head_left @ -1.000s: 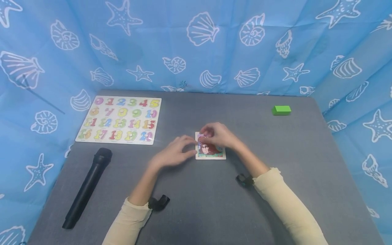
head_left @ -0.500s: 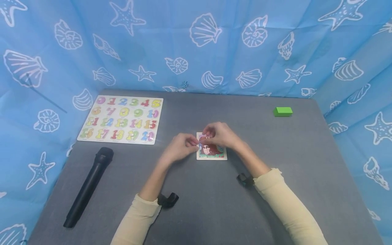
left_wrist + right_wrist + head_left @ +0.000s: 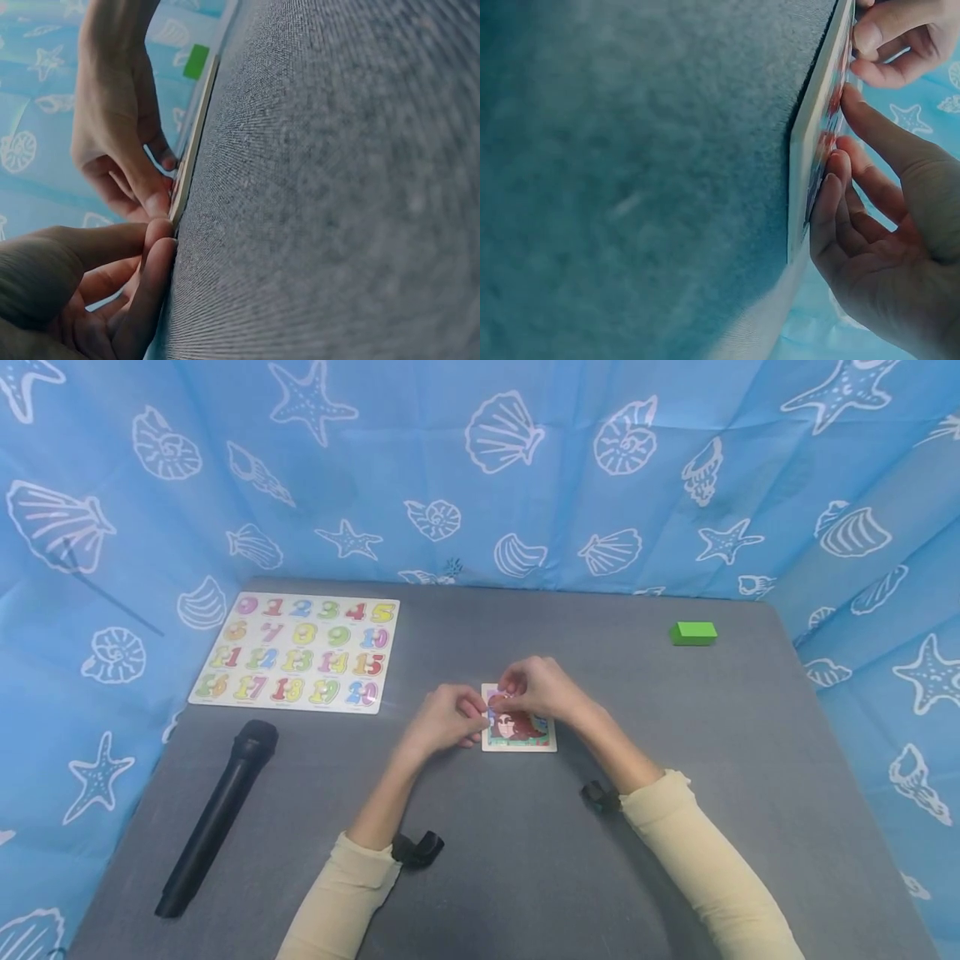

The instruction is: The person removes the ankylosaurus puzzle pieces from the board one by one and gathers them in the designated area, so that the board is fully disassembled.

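Item 1. Picture puzzle board: small square tray with a pale border, showing a figure with dark red hair. It lies flat near the middle of the grey surface, well apart from every edge.

Item 2. Left hand: at the board's left edge. The left wrist view shows its fingers curled, tips against the board's rim; the grip is narrow. Whether it pinches a loose piece cannot be told.

Item 3. Right hand: over the board's upper left corner, fingers bent down onto the picture face. The right wrist view shows its fingertips pressing on the board's top. Whether this grip holds a piece cannot be told.

Item 4. Number puzzle: a large board of coloured numerals in four rows, at the far left of the surface, close to the back and left edges, well apart from the hands.

Item 5. Black microphone: lies slanted near the left edge, just in front of the number puzzle.

Item 6. Green block: far right corner, near the right edge.

Item 7. Blue curtain: printed with shells and starfish; encloses the surface at back and both sides.

Open room: bare grey surface lies to the right of the board as far as the green block, and in front of it around both forearms.
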Demonstrator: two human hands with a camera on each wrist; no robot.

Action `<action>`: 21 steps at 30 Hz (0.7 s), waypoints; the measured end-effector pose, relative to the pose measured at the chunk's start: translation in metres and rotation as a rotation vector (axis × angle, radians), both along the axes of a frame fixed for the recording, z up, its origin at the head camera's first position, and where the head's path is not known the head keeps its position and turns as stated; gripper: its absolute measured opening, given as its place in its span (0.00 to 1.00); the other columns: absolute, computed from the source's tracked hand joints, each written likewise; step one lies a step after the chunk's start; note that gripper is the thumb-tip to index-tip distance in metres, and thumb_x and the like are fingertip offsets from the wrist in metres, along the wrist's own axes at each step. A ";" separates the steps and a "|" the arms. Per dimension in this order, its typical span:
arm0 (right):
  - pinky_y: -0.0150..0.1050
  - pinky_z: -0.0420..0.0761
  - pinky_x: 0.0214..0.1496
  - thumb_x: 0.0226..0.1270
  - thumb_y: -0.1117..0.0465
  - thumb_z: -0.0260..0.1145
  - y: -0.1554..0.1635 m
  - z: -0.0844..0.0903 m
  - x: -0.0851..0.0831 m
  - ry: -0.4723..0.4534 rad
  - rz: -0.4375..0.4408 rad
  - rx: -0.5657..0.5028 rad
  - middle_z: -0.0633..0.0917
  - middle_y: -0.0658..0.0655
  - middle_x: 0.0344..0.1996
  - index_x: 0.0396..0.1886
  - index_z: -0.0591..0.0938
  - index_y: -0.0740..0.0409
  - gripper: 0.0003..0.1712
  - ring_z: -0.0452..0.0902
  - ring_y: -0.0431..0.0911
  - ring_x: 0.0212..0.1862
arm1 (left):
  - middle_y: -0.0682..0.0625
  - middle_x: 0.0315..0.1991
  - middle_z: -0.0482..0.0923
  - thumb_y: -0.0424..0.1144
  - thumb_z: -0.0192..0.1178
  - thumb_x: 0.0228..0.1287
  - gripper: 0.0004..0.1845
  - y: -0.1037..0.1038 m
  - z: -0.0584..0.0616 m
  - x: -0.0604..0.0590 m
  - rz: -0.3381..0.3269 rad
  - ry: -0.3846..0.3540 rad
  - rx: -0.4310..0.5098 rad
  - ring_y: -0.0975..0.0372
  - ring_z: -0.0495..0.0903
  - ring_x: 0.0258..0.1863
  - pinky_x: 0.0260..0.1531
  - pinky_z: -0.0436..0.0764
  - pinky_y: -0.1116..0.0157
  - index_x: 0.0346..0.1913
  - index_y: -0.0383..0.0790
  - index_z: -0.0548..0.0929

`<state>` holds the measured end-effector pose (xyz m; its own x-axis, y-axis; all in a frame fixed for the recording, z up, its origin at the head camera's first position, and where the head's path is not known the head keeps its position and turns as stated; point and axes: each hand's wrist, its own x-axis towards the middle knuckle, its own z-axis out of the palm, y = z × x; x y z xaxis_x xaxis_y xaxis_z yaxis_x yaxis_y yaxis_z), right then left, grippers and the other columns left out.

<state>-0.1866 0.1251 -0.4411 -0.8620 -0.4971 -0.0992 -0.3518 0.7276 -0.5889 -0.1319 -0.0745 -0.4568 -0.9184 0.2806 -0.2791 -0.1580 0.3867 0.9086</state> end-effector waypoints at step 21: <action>0.33 0.80 0.32 0.52 0.47 0.76 -0.003 0.005 -0.003 -0.067 0.063 0.082 0.85 0.49 0.25 0.31 0.84 0.53 0.16 0.79 0.41 0.28 | 0.44 0.28 0.83 0.33 0.69 0.54 0.11 0.001 0.001 0.000 0.000 0.017 -0.026 0.58 0.84 0.20 0.22 0.86 0.62 0.40 0.36 0.82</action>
<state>-0.1895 0.1223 -0.4362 -0.8192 -0.5383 -0.1978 -0.3606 0.7517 -0.5522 -0.1314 -0.0738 -0.4563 -0.9229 0.2736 -0.2710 -0.1427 0.4107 0.9005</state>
